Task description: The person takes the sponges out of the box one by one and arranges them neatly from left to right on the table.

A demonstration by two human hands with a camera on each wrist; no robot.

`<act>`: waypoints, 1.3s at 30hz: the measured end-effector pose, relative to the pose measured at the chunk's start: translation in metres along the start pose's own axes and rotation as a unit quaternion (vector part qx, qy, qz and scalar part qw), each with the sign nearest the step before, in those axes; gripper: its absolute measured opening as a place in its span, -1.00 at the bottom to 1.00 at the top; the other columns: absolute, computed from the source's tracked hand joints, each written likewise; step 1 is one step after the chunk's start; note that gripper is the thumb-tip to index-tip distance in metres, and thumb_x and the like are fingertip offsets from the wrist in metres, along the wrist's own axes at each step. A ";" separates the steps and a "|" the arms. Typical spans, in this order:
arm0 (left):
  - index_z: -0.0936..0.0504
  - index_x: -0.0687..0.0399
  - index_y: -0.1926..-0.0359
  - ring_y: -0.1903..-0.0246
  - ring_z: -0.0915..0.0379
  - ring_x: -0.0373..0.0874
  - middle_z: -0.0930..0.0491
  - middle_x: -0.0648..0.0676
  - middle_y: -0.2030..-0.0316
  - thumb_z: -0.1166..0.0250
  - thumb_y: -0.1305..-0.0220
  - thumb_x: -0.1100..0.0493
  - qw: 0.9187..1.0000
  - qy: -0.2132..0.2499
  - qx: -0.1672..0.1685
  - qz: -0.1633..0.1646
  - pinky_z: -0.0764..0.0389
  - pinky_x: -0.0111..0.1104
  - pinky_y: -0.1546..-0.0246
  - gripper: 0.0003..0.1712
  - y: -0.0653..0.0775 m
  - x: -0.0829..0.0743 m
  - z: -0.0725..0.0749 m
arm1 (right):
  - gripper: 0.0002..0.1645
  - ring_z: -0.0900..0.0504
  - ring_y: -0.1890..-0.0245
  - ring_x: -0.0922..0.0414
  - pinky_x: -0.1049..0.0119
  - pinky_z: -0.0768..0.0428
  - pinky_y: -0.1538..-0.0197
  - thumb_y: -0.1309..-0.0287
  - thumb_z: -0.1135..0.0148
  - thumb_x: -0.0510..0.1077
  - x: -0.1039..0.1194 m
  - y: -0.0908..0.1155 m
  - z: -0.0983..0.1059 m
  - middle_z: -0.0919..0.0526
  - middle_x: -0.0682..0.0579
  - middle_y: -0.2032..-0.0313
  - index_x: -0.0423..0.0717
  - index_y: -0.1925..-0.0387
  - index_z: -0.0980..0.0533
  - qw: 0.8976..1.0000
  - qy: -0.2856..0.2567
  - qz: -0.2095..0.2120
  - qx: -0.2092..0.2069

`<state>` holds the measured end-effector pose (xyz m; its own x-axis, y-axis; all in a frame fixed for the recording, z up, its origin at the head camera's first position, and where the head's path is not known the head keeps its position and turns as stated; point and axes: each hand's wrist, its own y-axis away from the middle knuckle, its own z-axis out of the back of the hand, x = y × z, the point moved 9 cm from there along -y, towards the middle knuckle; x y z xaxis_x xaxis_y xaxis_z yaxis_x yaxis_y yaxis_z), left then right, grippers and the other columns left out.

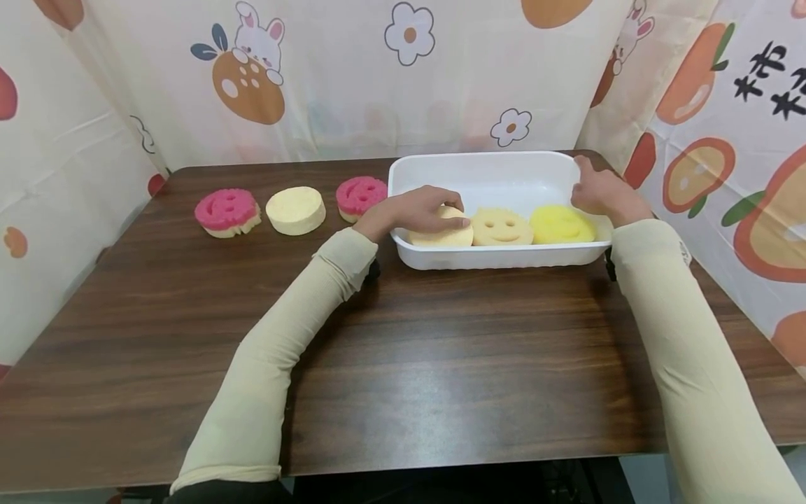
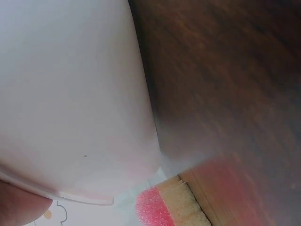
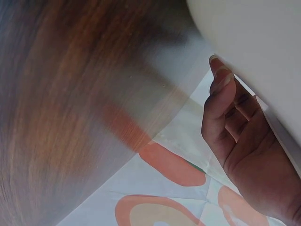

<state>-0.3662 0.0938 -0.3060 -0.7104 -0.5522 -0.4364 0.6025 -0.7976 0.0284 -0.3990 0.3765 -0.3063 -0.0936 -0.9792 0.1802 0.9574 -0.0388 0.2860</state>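
A: What is gripped by the left hand (image 1: 423, 210)?

B: A pale sponge (image 1: 441, 238) is gripped at its rounded side, the thumb being laid nearer the viewer and the fingers bent over the far part. It is held within the left end of the white tray (image 1: 497, 259); whether its underside touches the tray floor cannot be told.

A: And how is the right hand (image 1: 601, 189) placed?

B: The tray's opposite end is gripped by it at the rim; in the right wrist view, bent fingers are seen against the outer wall.

A: What is found around the fingers?

B: Immediately right of the left fingers, a smiling sponge (image 1: 502, 227) is seen; beyond it, near the right fingers, a yellow sponge (image 1: 562, 225) is placed. Left of the left fingers, outside the tray, a nearer pink sponge (image 1: 362, 197), a cream sponge (image 1: 296, 211) and a farther pink sponge (image 1: 228, 211) are set out on the worktop (image 1: 441, 392).

A: How may the held piece be expected to handle?

B: It is judged light, soft and hardly slippery; dents would be made by hard squeezing, though breakage is unlikely. It is best taken lightly across opposite sides of its round edge. The tray is judged stiff, smooth and light, and is best steadied by its rim.
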 end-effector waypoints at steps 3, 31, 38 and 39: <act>-0.60 -0.03 0.01 0.02 -0.43 -0.16 -0.63 -0.01 0.04 -0.14 -0.41 -0.17 1.000 0.002 -0.004 -0.006 -0.38 -0.32 -0.18 -0.62 0.000 -0.001 0.001 | -0.08 -0.27 -0.21 -0.40 -0.43 -0.20 -0.34 -0.43 0.27 0.00 -0.001 0.001 0.000 -0.12 -0.56 -0.35 -0.06 -0.54 0.52 1.000 -0.002 -0.002 0.001; -0.67 0.01 0.04 0.03 -0.46 -0.21 -0.70 -0.06 0.09 -0.16 -0.45 -0.01 0.996 0.050 -0.072 -0.034 -0.39 -0.37 -0.15 -0.73 0.003 0.000 0.015 | -0.07 -0.31 -0.17 -0.39 -0.41 -0.24 -0.32 -0.42 0.27 0.00 0.003 0.001 0.000 -0.18 -0.58 -0.30 -0.08 -0.53 0.52 1.000 0.006 0.007 -0.002; -0.64 0.06 -0.01 -0.05 -0.50 -0.15 -0.69 0.03 0.03 -0.07 -0.51 0.02 0.996 0.044 -0.078 -0.011 -0.41 -0.29 -0.22 -0.69 0.001 0.004 0.019 | -0.05 -0.31 -0.14 -0.39 -0.44 -0.28 -0.28 -0.43 0.22 0.01 0.000 0.001 -0.002 -0.18 -0.54 -0.31 -0.03 -0.54 0.52 1.000 -0.004 -0.014 0.004; -0.63 0.06 -0.02 -0.08 -0.50 -0.13 -0.68 0.05 0.01 -0.06 -0.51 0.02 0.996 0.045 -0.075 -0.006 -0.41 -0.27 -0.23 -0.69 0.001 0.005 0.019 | -0.05 -0.31 -0.14 -0.39 -0.44 -0.28 -0.27 -0.43 0.22 0.01 0.000 0.000 -0.002 -0.17 -0.54 -0.32 -0.02 -0.54 0.52 1.000 -0.005 -0.015 0.004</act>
<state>-0.3760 0.0859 -0.2915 -0.6867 -0.5135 -0.5145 0.6466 -0.7549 -0.1097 -0.3981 0.3762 -0.3079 -0.1241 -0.9755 0.1815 0.9518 -0.0653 0.2997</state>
